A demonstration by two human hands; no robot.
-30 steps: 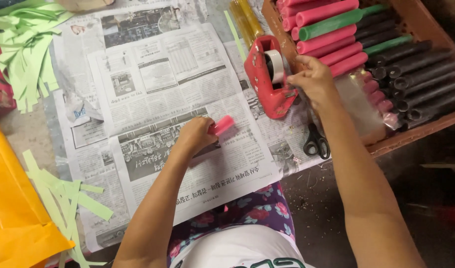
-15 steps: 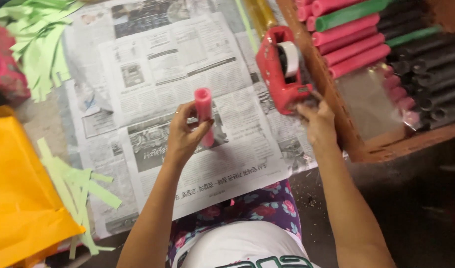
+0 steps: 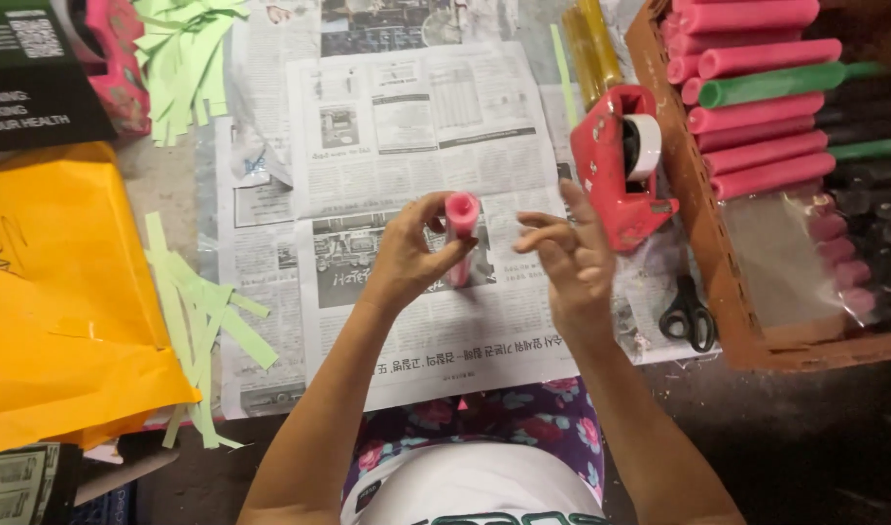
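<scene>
Left hand grip clamped on upright pink tube above newspaper. Right hand just beside tube, fingers apart, empty, near red tape dispenser and scissors.

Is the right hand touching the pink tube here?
Apart. The head view shows newspaper between the right hand's fingertips and the pink tube, which the left hand alone grips.

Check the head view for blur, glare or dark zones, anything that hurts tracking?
Head view: lighting soft and even over the newspaper; left hand and pink tube fairly sharp, right hand slightly motion-blurred at the fingers; mild sheen on the clear plastic in the wooden tray; floor at lower right underexposed.
</scene>
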